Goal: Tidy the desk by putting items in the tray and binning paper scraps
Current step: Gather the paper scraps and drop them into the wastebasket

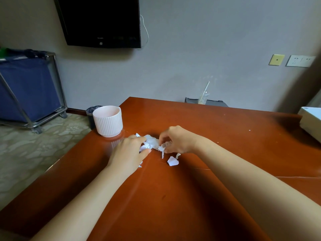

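Observation:
A small heap of white paper scraps [152, 143] lies on the reddish-brown desk [217, 136], between my two hands. My left hand [129, 152] curls around the left side of the heap, fingers and thumb closing on scraps. My right hand [177, 140] pinches scraps at the heap's right edge with curled fingers. One loose torn scrap [172, 161] lies on the desk just in front of my right hand, and a sliver peeks out under my left wrist. A white tray [311, 122] shows at the desk's right edge, partly cut off.
A white ribbed pot [107, 121] stands at the desk's left edge, just behind my left hand. A dark waste bin [90, 117] sits on the floor behind it. A blue laundry cart [29, 91] is at far left. A plastic cup with straw [203, 97] stands beyond the desk.

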A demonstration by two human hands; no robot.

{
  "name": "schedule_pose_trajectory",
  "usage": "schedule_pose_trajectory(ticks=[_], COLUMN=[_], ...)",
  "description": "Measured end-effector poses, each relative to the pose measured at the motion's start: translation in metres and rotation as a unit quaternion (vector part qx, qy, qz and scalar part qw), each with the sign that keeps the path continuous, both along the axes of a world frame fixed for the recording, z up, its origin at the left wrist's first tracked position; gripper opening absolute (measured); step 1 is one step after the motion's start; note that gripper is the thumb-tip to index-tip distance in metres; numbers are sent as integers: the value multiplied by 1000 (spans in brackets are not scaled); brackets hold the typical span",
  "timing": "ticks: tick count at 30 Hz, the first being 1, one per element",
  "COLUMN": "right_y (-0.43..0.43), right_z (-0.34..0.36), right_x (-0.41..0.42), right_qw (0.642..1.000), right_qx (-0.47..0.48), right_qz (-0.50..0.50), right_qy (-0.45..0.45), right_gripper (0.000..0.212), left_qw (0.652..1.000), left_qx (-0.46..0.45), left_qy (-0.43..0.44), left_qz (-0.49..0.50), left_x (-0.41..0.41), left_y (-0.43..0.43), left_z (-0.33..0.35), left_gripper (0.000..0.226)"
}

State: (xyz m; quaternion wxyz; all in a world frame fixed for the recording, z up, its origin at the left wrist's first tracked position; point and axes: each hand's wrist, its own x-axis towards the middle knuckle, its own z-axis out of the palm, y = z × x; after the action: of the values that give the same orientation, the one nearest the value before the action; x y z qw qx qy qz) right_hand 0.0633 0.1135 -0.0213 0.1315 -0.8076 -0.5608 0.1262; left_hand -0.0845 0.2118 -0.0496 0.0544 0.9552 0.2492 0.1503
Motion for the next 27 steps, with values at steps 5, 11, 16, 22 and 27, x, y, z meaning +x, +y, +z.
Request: schedule_pose_trajectory(ticks=[5,11,16,22,27], right_y=[0,-19,-52,-111,-177], right_z=[-3,14,45,79,95], right_x=[-1,0,1,4,6], right_qw=[999,995,990,983,969], right_qx=[34,83,107,93,76], right_qz=[-6,-36,-65,-128,-198], right_qy=[-10,-38,-65,-96,-123], right_gripper=[14,12,13,16,10], left_qw=[996,993,986,971,952], left_qx=[-80,-94,-116,-151,-188], left_qy=[-31,-68,-106,-141,-142], left_qz=[6,-7,-53,-123,-195], left_x=[11,14,18,29,45], left_y=[9,7,-13,-63,-122], left_z=[-2,12,43,79,95], left_gripper=[23,10,4,9,9])
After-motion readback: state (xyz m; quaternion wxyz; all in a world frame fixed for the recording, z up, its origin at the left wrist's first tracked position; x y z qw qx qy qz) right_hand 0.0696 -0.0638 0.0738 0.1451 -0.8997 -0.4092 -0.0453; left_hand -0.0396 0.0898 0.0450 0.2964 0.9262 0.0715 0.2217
